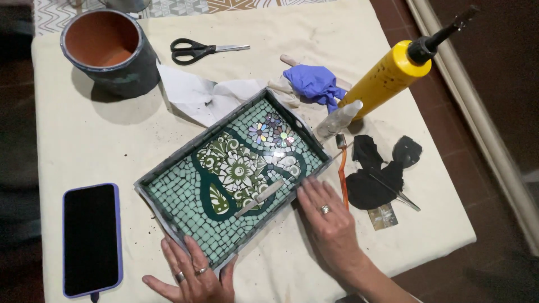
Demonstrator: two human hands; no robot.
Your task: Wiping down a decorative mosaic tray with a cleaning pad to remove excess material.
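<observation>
I steady the mosaic tray [168, 182] at the cloth's centre: my left hand [191, 275] lies flat and open against its six-o'clock corner, my right hand [328, 221], open too, presses its three-o'clock rim. Next, I judge, comes gripping the small blade [259, 198] lying inside it.

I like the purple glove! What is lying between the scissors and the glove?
Only bare cream cloth lies between the black-handled scissors and the purple glove, seen from the head camera; a pale stick's end pokes out beside the glove.
</observation>
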